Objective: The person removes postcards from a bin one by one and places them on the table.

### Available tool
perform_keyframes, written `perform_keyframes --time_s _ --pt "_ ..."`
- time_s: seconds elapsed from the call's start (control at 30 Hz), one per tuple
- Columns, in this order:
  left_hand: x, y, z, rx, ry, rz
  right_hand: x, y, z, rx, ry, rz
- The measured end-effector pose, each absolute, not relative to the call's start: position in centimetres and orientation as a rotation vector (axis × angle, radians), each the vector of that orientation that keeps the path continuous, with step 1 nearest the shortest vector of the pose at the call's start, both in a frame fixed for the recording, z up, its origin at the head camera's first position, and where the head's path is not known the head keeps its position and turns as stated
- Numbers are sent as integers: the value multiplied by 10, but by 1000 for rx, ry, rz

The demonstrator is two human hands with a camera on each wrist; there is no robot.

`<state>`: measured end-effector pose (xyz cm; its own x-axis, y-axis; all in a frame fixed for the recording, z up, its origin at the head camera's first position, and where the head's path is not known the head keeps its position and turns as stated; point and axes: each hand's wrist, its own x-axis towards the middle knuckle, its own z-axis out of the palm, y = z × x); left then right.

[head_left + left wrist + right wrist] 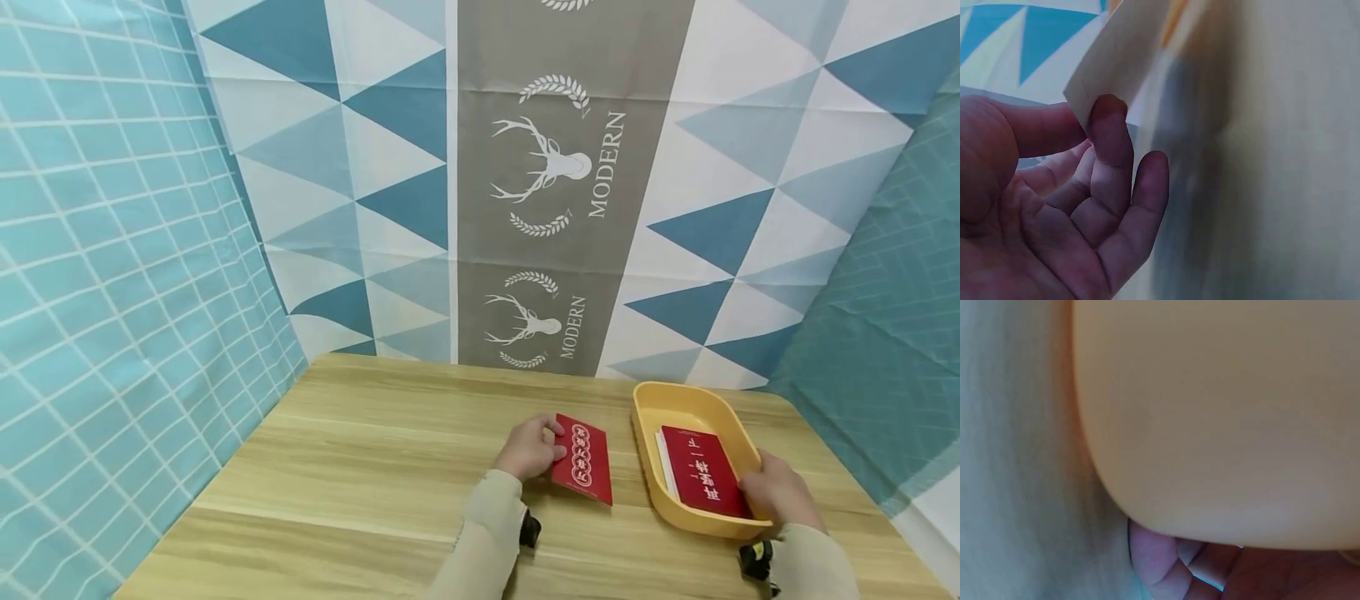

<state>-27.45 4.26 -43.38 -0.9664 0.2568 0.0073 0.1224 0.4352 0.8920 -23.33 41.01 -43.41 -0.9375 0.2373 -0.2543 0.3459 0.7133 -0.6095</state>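
I've got L hand (pixel 528 450) pinching the red card (pixel 583 460) btwn thumb & fingers at its left edge, tilted w/ a shadow under it on the surface (pixel 375 442), left of & apart from the yellow tray (pixel 682 404). R hand (pixel 780 492) has its fingers gripping the tray's right wall. Inside the tray I see a 2nd card (pixel 705 471), red w/ white print, on sth white; can't tell if R thumb touches it.

The bench (pixel 360 467) has a yellowish wood-grain top, streaked from side to side, its far right corner rounded. On its right part sits a yellow-orange tray (pixel 682 407) with rounded corners.
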Motion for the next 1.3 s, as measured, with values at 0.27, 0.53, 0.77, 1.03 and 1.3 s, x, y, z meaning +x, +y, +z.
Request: perform_keyframes --time_s 0.27,0.53,0.77,1.03,1.3 --pt "-270 53 -443 337 2655 1432 -232 410 -434 479 2749 -1048" --pt "-268 52 -441 324 2680 1391 -232 410 -435 480 2746 -1053" --pt "-267 46 -437 282 2705 1389 -237 414 -439 492 2719 -1072" --pt "-270 47 -438 305 2894 1213 -237 415 -439 487 2732 -1049" --pt "-268 51 -438 346 2994 1051 -231 407 -433 493 2728 -1071"
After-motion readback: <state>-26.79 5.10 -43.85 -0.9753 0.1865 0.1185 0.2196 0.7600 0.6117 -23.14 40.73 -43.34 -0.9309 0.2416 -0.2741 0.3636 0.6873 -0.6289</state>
